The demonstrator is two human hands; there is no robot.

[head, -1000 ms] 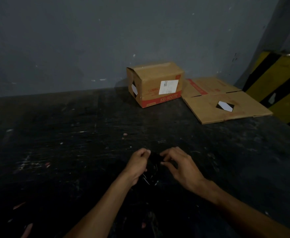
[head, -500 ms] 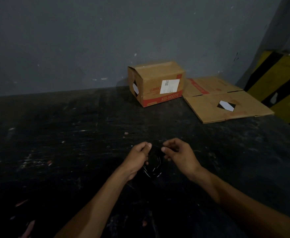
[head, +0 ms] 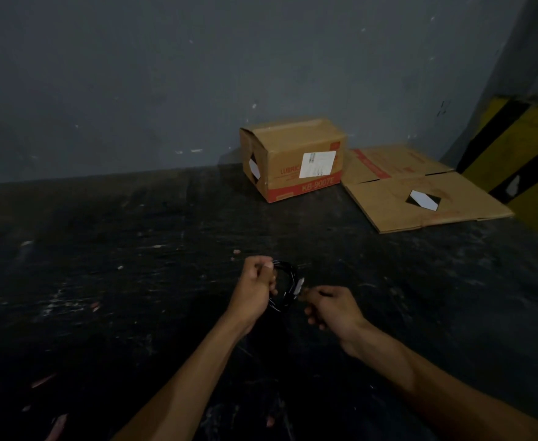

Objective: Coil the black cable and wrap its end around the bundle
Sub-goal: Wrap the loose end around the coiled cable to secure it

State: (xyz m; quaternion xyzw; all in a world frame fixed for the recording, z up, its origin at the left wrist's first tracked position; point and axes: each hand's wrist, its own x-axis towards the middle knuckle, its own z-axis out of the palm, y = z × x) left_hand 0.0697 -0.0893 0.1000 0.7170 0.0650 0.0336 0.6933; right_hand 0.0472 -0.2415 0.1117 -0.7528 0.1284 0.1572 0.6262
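Note:
A thin black cable point(head: 288, 283), coiled into a small loop, hangs between my two hands above the dark table. My left hand point(head: 255, 289) pinches the coil at its top left, fingers closed around the strands. My right hand point(head: 331, 308) sits just right of the coil and grips the cable's end, where a pale metal plug point(head: 300, 285) shows at my fingertips. The lower part of the coil blends into the dark surface and is hard to make out.
A closed cardboard box point(head: 293, 159) with a red band stands at the back against the grey wall. A flattened carton point(head: 420, 190) lies to its right. A yellow-and-black striped post point(head: 522, 160) is at the far right. The table point(head: 118, 265) is black and scuffed.
My right hand has dropped lower and to the right, drawing the cable end with its plug away from the coil. My left hand has kept its hold on the coil.

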